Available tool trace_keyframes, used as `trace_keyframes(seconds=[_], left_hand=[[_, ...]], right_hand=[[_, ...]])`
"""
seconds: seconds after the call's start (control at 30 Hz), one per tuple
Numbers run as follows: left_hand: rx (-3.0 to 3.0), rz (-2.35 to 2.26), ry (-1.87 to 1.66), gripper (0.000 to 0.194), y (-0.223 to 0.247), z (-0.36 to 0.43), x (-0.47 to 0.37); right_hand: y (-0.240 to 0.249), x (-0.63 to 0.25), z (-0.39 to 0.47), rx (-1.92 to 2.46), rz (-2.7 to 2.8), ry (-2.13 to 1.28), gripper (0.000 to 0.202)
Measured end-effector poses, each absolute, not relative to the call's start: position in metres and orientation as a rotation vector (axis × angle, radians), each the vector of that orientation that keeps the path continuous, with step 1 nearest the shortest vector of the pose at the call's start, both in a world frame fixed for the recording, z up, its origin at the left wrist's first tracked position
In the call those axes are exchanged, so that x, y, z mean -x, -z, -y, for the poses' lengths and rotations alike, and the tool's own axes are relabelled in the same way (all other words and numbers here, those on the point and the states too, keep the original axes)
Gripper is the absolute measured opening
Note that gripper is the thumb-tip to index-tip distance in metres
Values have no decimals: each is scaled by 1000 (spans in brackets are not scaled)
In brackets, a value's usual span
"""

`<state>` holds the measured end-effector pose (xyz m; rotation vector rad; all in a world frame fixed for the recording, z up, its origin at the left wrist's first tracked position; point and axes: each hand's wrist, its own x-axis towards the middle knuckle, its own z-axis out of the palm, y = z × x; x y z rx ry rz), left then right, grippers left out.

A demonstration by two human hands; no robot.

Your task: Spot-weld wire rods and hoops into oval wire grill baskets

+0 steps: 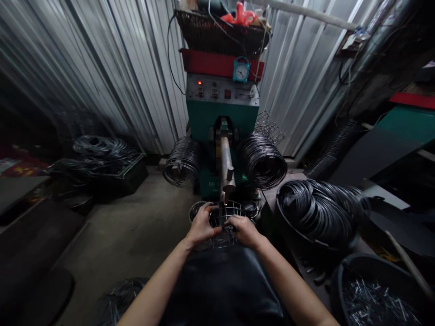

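In front of my lap is a round wire basket (231,211) of crossed metal rods, just below the tip of the machine's metal arm (227,158). My left hand (203,225) is closed on the basket's left side, fingers over the far wires and thumb pointing inward. My right hand (244,229) is closed on its right side with bent fingers. The fingertips of both hands are partly hidden among the wires. The green machine (222,111) stands straight ahead, with a lit red lamp (200,83) on its panel.
Wire ring bundles hang left (182,161) and right (264,160) of the machine arm. A tub of wire rings (319,210) and a bucket of short metal rods (377,296) stand right. A crate with wire coils (102,156) is left. A teal clock (241,70) sits on the machine.
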<state>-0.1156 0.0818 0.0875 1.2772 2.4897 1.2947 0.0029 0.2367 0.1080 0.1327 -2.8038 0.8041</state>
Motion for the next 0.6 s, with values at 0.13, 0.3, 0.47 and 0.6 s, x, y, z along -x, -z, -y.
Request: trace_keyframes(seconds=[0.13, 0.3, 0.47, 0.6], left_hand=[[-1207, -2496, -1276, 58, -94, -93, 125], [-1188, -2529, -1273, 59, -93, -97, 125], [-1135, -2619, -1249, 56, -95, -105, 133], [-1071, -2576, -1250, 56, -97, -111, 141]], right_hand=[[-111, 8, -244, -117, 2774, -823, 32], [-101, 11, -248, -112, 2753, -797, 35], [-99, 22, -251, -18, 2769, -740, 38], [-97, 22, -255, 21, 2682, -826, 35]])
